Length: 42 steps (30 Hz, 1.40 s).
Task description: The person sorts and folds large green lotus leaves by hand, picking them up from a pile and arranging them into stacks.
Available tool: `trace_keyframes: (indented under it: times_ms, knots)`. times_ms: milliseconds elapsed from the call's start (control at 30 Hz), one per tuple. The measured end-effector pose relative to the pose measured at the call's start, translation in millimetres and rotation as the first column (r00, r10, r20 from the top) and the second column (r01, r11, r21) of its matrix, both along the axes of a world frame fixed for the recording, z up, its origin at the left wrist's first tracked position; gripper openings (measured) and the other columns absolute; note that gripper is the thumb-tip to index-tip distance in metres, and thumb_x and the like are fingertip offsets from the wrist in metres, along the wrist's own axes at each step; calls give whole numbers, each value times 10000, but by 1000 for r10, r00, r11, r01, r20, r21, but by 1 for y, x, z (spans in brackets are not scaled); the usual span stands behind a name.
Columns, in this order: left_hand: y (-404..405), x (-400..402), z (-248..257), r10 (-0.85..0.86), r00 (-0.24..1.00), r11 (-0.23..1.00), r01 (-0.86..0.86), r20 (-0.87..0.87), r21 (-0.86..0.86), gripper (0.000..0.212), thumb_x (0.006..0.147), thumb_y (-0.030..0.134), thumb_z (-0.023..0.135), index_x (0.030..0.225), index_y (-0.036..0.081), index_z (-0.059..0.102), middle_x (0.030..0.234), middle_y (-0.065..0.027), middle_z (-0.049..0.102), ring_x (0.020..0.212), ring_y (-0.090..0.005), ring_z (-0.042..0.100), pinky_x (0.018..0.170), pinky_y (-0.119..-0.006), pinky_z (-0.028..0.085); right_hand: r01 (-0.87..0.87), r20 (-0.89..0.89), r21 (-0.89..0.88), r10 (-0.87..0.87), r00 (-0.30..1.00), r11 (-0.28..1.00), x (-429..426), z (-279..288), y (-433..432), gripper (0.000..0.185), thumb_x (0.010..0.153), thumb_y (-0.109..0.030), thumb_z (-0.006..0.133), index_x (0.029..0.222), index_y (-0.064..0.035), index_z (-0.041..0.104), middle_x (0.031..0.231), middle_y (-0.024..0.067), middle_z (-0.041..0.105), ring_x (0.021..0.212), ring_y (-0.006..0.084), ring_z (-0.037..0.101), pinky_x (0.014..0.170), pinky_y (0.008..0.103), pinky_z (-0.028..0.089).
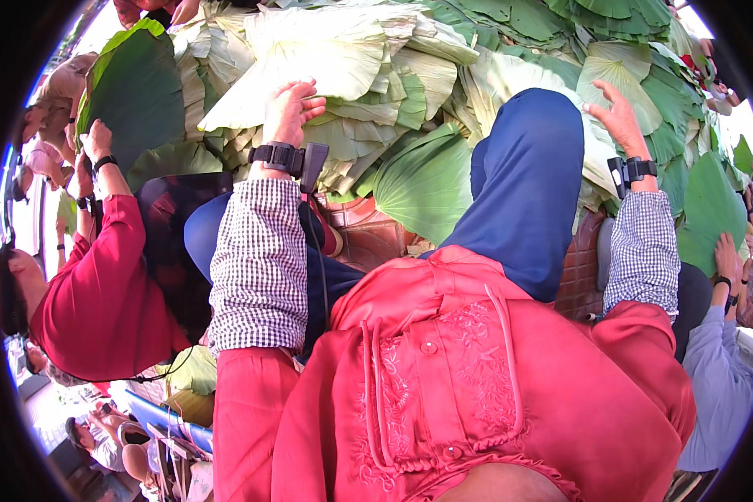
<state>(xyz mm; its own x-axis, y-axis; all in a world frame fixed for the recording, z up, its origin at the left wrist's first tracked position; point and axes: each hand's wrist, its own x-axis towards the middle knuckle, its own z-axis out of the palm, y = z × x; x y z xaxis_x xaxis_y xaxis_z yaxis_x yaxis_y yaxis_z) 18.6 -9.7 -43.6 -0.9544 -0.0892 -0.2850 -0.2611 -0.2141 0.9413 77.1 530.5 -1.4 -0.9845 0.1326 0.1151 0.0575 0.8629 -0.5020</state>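
Observation:
My left hand (292,113) is raised at the near edge of a pile of lotus leaves, fingers slightly apart and nothing in them. A large pale lotus leaf (320,47) lies right beside its fingertips; I cannot tell whether they touch. My right hand (618,119) hovers to the right of my blue-trousered knee (539,138), thumb and fingers spread, holding nothing. A yellow-green lotus leaf (621,75) lies just behind it. Between my legs, a single green lotus leaf (427,182) leans from the pile onto the paving.
Red paving tiles (367,241) show beneath me. To my left, a person in a red top (100,301) holds a large dark green leaf (138,100). At right, a person in a grey-blue sleeve (715,383) holds another green leaf (712,213). More leaves (621,19) are heaped at the back.

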Motion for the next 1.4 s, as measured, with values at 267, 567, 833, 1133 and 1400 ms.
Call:
trace_keyframes:
  times_ms: [267,567,833,1133,1400]
  knots:
    - [0,10,-39,-150,958,972,188,245,-139,255,836,210,622,968,-4,582,848,-80,579,692,-183,597,629,-306,514,-405,-385,-515,218,897,755,-64,146,-132,247,843,-187,635,1029,-24,626,927,58,650,853,132,614,778,257,480]
    - [11,45,-114,-239,784,926,361,573,-108,172,828,157,631,754,54,514,590,-12,441,415,-110,379,352,-266,306,-408,-216,-800,424,880,440,-100,69,-294,194,835,-169,652,959,-20,646,786,7,642,707,83,602,655,229,489]
    - [36,58,-257,-271,626,639,685,731,-350,359,758,291,694,854,-52,652,674,-136,626,578,-263,609,442,-363,449,-510,-246,-587,462,852,629,-95,13,-310,94,750,-101,650,795,-20,665,678,38,647,634,77,589,613,248,482]
    - [58,82,-329,-209,529,942,335,823,24,383,785,152,685,1099,-16,544,913,-169,629,816,-277,612,731,-490,490,-494,-266,-598,426,865,631,-85,20,-307,131,695,-123,630,736,0,639,641,117,627,583,202,617,575,317,482]
    - [73,68,-281,-362,557,823,568,748,-25,199,780,65,616,970,64,557,819,-70,581,723,-255,593,559,-433,518,-493,-226,-549,448,865,675,-79,21,-307,99,658,-119,622,682,-23,629,618,125,605,571,247,601,544,361,449]
